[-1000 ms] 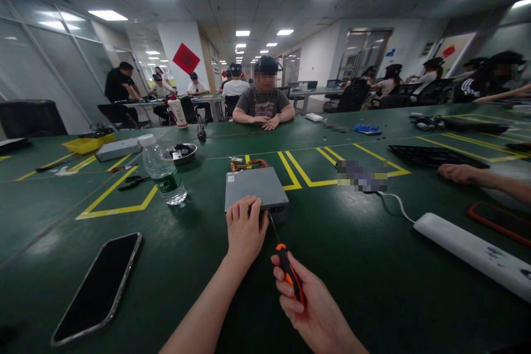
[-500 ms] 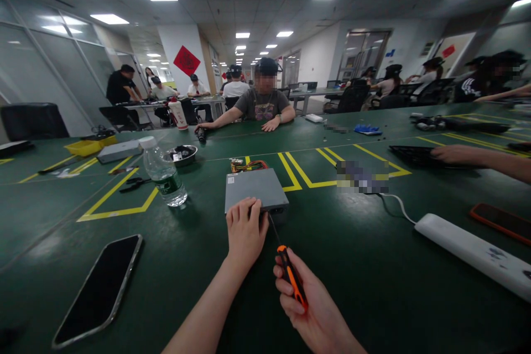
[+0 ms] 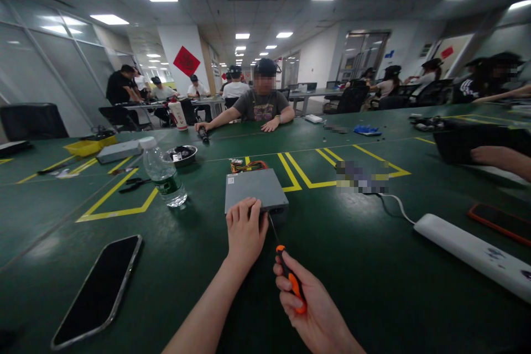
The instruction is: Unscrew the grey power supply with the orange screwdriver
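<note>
A grey metal box with a bundle of coloured wires at its far edge lies on the green table. My left hand grips the box's near edge, its fingers on the top and the thumb at the near side. In my right hand is an orange and black screwdriver, its shaft pointing up and away. The screwdriver's tip meets the near side of the box, just right of my left thumb; the exact contact spot is too small to make out.
A phone and a water bottle stand left, near a metal bowl. On the right are a white power strip, an orange-edged phone and a co-worker's hand. Another person sits opposite.
The screwdriver handle has turned slightly in my right hand. My left hand and the box stay in place. At the right, the co-worker's hand and the dark object have shifted right, the object now tilted up.
</note>
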`<control>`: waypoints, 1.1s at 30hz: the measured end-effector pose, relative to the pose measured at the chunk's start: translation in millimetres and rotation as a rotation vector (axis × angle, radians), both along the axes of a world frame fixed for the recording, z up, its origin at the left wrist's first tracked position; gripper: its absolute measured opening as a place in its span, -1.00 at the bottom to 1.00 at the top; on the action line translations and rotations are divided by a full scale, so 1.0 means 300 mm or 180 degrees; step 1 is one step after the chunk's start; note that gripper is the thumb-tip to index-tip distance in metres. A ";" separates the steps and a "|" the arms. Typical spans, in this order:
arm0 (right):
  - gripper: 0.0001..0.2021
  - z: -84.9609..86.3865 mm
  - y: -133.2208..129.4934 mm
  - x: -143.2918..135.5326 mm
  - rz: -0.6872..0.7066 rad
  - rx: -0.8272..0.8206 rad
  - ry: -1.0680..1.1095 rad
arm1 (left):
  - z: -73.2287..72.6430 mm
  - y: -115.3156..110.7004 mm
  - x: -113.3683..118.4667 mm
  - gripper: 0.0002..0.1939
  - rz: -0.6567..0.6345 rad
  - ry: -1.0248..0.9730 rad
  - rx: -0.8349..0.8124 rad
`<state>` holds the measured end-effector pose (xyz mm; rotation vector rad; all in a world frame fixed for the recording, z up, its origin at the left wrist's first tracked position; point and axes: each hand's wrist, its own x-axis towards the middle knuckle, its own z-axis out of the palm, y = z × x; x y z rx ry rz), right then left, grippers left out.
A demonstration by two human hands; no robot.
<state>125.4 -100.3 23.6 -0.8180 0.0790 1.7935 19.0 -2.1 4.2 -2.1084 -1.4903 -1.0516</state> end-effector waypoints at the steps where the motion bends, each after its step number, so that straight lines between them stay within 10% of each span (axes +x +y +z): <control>1: -0.74 0.001 0.002 0.002 0.0027 0.0001 0.0018 | 0.000 0.000 0.000 -0.74 0.0002 -0.0002 -0.0009; 33: -0.69 -0.023 0.004 0.100 -0.0088 0.0171 -0.0259 | 0.000 0.002 -0.002 -0.74 -0.0022 -0.0038 -0.0017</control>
